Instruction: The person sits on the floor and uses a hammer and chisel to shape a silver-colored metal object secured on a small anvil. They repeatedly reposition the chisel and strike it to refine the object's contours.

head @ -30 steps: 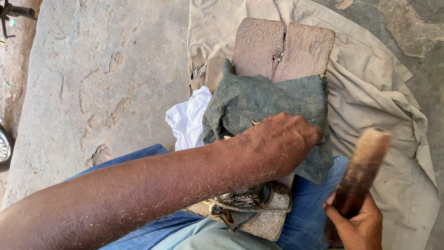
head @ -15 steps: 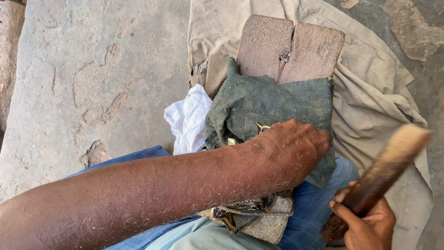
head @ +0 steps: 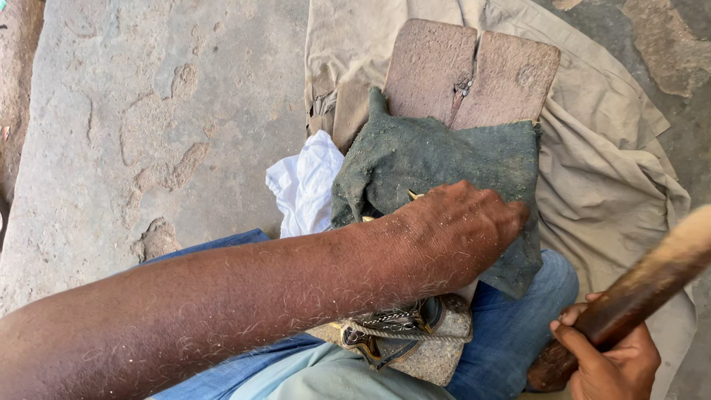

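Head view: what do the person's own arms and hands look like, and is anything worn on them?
Both hands are bare: no gloves, rings or watch visible. The left hand and its long forearm are uncovered, hairy and flecked with pale dust; no sleeve shows. The right hand shows only to the wrist, also bare.

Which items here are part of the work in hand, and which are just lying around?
In use:
left hand pressing on dark green cloth
right hand gripping wooden handle
split wooden block

Lying about:
white rag
beige cloth
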